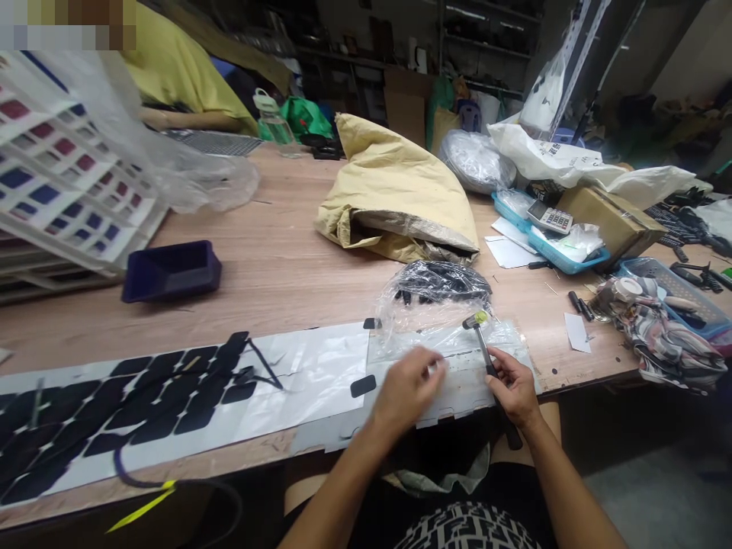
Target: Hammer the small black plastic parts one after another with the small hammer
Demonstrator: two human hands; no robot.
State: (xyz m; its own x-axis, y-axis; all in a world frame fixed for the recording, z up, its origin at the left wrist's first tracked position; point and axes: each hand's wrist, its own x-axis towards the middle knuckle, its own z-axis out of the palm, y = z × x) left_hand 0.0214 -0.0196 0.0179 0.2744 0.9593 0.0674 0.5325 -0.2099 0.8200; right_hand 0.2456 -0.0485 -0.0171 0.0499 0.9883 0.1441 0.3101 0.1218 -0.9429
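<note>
1. Right hand point(518, 389): grip closed around the hammer point(485, 349) handle, whose long axis runs up-left, head farthest from the body.
2. Left hand point(409, 389): grip pinches a small pale piece point(438, 371) just left of the handle, over the white strip point(463, 381) at the worktop's point(274, 267) near edge.

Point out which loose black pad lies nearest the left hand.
The black pad beside the left hand, low on the white sheet; the other pad sits farther up, by the plastic bag.

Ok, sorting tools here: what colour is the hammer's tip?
The hammer tip is yellow-green; head view.
</note>
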